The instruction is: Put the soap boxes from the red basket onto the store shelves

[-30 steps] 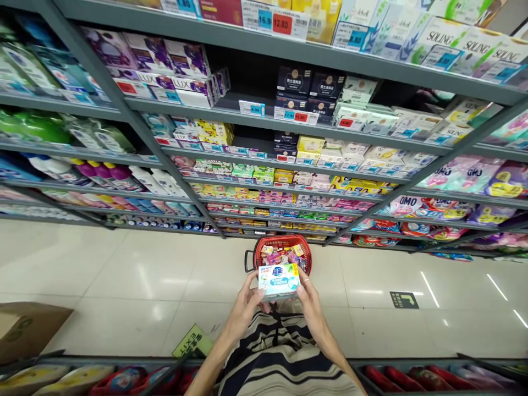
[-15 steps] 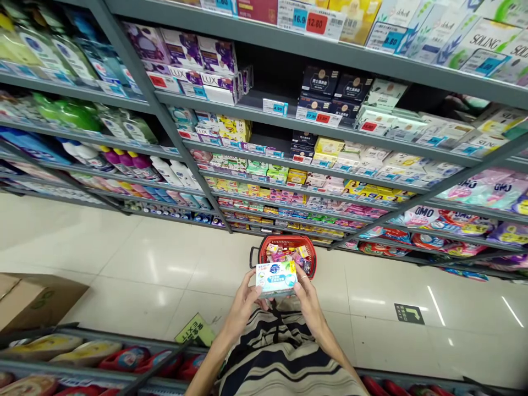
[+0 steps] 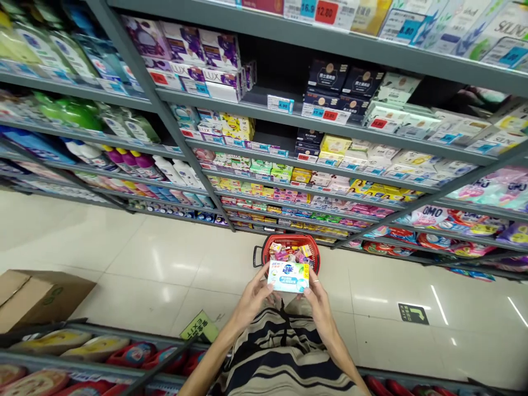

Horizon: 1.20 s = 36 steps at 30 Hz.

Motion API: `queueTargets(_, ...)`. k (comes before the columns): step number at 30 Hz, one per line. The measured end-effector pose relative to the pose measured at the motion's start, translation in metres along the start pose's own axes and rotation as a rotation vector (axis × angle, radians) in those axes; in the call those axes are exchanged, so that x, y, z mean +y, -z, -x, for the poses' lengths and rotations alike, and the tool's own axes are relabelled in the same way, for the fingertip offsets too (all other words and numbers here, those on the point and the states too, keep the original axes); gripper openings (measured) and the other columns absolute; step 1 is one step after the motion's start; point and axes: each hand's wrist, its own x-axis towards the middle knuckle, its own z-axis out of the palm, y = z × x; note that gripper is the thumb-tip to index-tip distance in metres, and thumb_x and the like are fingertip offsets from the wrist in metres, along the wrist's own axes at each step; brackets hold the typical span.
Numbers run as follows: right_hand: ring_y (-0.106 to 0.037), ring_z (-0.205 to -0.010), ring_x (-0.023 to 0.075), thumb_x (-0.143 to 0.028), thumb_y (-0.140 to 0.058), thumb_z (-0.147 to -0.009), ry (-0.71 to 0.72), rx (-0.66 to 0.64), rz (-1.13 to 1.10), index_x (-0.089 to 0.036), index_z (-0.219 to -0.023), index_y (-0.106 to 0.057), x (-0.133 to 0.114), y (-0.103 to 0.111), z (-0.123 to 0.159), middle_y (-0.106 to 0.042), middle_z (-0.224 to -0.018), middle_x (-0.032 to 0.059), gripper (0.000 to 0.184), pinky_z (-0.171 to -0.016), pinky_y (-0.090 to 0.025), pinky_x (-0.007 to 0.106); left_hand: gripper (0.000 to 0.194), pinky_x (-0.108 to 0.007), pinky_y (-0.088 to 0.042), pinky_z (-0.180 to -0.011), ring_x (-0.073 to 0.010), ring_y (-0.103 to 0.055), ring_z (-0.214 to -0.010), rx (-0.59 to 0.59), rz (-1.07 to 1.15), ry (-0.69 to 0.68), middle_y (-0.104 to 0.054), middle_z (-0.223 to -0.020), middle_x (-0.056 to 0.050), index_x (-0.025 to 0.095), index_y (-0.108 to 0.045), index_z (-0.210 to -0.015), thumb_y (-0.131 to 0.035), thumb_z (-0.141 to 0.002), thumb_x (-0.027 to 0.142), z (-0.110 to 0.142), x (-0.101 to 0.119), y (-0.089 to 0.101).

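A white and pale blue soap pack [image 3: 288, 276] with a blue logo and a yellow corner is held level in front of my body. My left hand [image 3: 254, 292] grips its left end, thumb on the front face. At the right end, my right hand [image 3: 317, 297] closes on it the same way, with a ring on one finger. Beyond the pack, a red shopping basket [image 3: 315, 254] stands on the floor against the shelving, partly covered by the pack. Several small colourful packets [image 3: 284, 253] lie inside it.
Tall grey shelving [image 3: 231, 104] with boxed soaps fills the view ahead. Bottles [image 3: 124, 159] stand on the left, detergent bags [image 3: 433, 214] on the right. A cardboard box [image 3: 45, 297] sits at lower left. Behind me a low rack holds slippers [image 3: 132, 355]. Exit signs [image 3: 413, 313] mark the tiled floor.
The view has shifted and tilted, so the shelves appear further right and slanted. Both hands keep hold of the soap pack, which is now turned slightly, showing less of its lower side.
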Motion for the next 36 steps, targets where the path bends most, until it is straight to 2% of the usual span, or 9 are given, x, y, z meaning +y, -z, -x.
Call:
queueTargets(4, -0.058, -0.140, 0.0311, -0.049, -0.072, -0.095, -0.021, -0.048, 0.004, -0.030, -0.163, -0.040, -0.008, 0.006, -0.009, -0.058, -0.158, 0.0076, 0.078, -0.106, -0.057, 0.044, 0.099, -0.029, -0.055, -0.071, -0.0268, -0.068, -0.102, -0.027, 0.012, -0.061, -0.073, -0.131, -0.017, 0.018, -0.024, -0.169, -0.072, -0.090, 0.052, -0.004, 0.007, -0.002)
queueTargets(6, -0.052, -0.147, 0.0312, -0.048, -0.073, -0.094, -0.010, -0.064, 0.014, -0.029, -0.163, -0.041, -0.015, 0.008, -0.012, -0.055, -0.160, 0.0070, 0.078, -0.114, -0.053, 0.045, 0.103, -0.029, -0.054, -0.071, -0.0268, -0.067, -0.104, -0.030, 0.038, -0.070, -0.072, -0.132, -0.018, 0.019, -0.019, -0.170, -0.073, -0.089, 0.053, -0.006, 0.008, -0.003)
queueTargets(8, -0.048, -0.151, 0.0303, -0.048, -0.074, -0.094, 0.000, -0.063, 0.030, -0.030, -0.162, -0.043, -0.018, 0.008, -0.015, -0.052, -0.163, 0.0060, 0.077, -0.116, -0.051, 0.043, 0.104, -0.029, -0.053, -0.073, -0.0258, -0.068, -0.103, -0.029, 0.052, -0.070, -0.072, -0.131, -0.018, 0.017, -0.021, -0.170, -0.075, -0.088, 0.053, -0.009, 0.007, -0.003)
queueTargets(11, -0.045, -0.153, 0.0300, -0.049, -0.074, -0.094, 0.010, -0.031, 0.041, -0.031, -0.161, -0.045, -0.017, 0.009, -0.015, -0.048, -0.166, 0.0046, 0.075, -0.118, -0.050, 0.042, 0.092, -0.029, -0.052, -0.074, -0.0254, -0.067, -0.103, -0.028, 0.034, -0.065, -0.071, -0.130, -0.019, 0.013, -0.040, -0.161, -0.077, -0.086, 0.052, -0.012, 0.002, -0.002)
queueTargets(13, -0.045, -0.153, 0.0304, -0.050, -0.073, -0.093, 0.001, -0.017, 0.043, -0.032, -0.161, -0.045, -0.012, 0.010, -0.015, -0.047, -0.167, 0.0045, 0.075, -0.119, -0.049, 0.043, 0.086, -0.030, -0.052, -0.075, -0.0261, -0.067, -0.103, -0.019, 0.028, -0.064, -0.071, -0.130, -0.019, 0.013, -0.047, -0.156, -0.077, -0.085, 0.052, -0.012, -0.003, -0.002)
queueTargets(23, -0.044, -0.154, 0.0338, -0.058, -0.075, -0.089, -0.064, -0.074, 0.068, -0.028, -0.160, -0.047, 0.006, 0.018, -0.027, -0.049, -0.165, 0.0072, 0.082, -0.122, -0.045, 0.047, 0.088, -0.030, -0.051, -0.070, -0.0226, -0.073, -0.086, 0.054, 0.072, -0.110, -0.074, -0.120, -0.018, 0.014, -0.044, -0.155, -0.075, -0.086, 0.060, 0.000, -0.022, -0.006)
queueTargets(27, -0.053, -0.147, 0.0366, -0.063, -0.075, -0.088, -0.048, -0.059, 0.085, -0.027, -0.157, -0.052, 0.005, 0.012, -0.033, -0.056, -0.160, 0.0106, 0.081, -0.115, -0.052, 0.050, 0.092, -0.031, -0.050, -0.066, -0.0223, -0.073, -0.076, 0.110, 0.046, -0.134, -0.076, -0.108, -0.017, 0.010, -0.046, -0.153, -0.070, -0.086, 0.070, 0.001, -0.021, -0.003)
queueTargets(31, -0.057, -0.143, 0.0365, -0.066, -0.076, -0.085, -0.025, -0.043, 0.047, -0.029, -0.154, -0.056, 0.004, 0.004, -0.037, -0.063, -0.152, 0.0112, 0.080, -0.115, -0.051, 0.051, 0.089, -0.031, -0.052, -0.066, -0.0238, -0.074, -0.076, 0.166, 0.047, -0.136, -0.077, -0.098, -0.014, 0.010, -0.051, -0.148, -0.068, -0.087, 0.072, -0.002, -0.019, 0.000)
queueTargets(36, -0.061, -0.138, 0.0340, -0.064, -0.077, -0.085, -0.018, -0.076, -0.040, -0.029, -0.158, -0.051, 0.013, 0.002, -0.035, -0.066, -0.149, 0.0131, 0.085, -0.109, -0.055, 0.046, 0.091, -0.031, -0.052, -0.062, -0.0237, -0.074, -0.069, 0.175, 0.073, -0.105, -0.078, -0.090, -0.012, 0.010, -0.059, -0.141, -0.070, -0.080, 0.078, -0.014, -0.029, 0.006)
